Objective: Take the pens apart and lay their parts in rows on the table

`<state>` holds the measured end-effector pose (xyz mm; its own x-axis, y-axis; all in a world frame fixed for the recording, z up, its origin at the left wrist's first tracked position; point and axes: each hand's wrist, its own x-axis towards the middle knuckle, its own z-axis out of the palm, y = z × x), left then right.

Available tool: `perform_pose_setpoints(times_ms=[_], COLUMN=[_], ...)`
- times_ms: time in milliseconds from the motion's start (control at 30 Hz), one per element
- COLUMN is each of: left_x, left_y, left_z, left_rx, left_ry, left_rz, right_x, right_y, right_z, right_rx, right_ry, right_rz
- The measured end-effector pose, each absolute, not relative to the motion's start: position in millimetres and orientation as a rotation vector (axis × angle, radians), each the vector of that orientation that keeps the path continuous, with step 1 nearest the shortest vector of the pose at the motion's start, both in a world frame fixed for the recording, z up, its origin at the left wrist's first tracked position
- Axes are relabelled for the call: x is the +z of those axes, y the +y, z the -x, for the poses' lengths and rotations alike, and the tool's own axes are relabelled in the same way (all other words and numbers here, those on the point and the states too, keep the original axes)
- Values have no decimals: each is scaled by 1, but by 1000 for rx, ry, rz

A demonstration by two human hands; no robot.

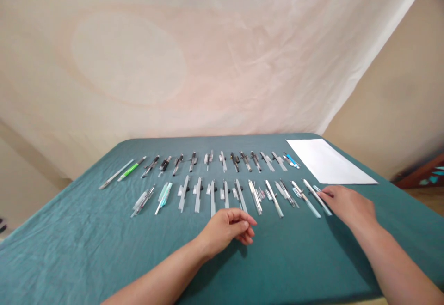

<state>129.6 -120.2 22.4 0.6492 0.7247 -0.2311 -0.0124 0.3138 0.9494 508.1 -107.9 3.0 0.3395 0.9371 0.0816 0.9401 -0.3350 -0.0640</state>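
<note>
My right hand (347,205) is at the right end of the front row of pens, thumb and fingers pinched on a small pale pen cap that the fingertips partly cover. Right beside it lies a white pen (316,196), slanting on the cloth. My left hand (231,228) hovers in front of the row's middle, palm inward, its fingers loosely curled and holding nothing. Just beyond it are several grey-white pens, one of them a slim pen (212,198) whose near end the hand partly hides. A pen with a pale blue end (307,199) lies left of the white one.
A dark green cloth (104,245) covers the table. Behind the front row runs a second row of pens, including a green pen (132,170) and a blue pen (292,161). A white paper sheet (329,161) lies at the back right. A pale sheet (215,55) hangs behind.
</note>
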Motion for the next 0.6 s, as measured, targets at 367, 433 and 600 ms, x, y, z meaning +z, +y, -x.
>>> perform_pose_setpoints(times_ms=[367,433,600], left_x=[21,25,73], left_y=[-122,-125,-122], left_z=[-132,-131,-94], left_rx=[465,463,662], left_ry=[760,783,1034], left_rz=[-1200,-1238,-1788], right_x=[-9,-13,-33], right_y=[-104,-103,-99], right_z=[-512,-517,-541], right_rx=[-18,11,-51], right_ry=[-1640,-1582,-1495], right_rz=[2498,2527,2466])
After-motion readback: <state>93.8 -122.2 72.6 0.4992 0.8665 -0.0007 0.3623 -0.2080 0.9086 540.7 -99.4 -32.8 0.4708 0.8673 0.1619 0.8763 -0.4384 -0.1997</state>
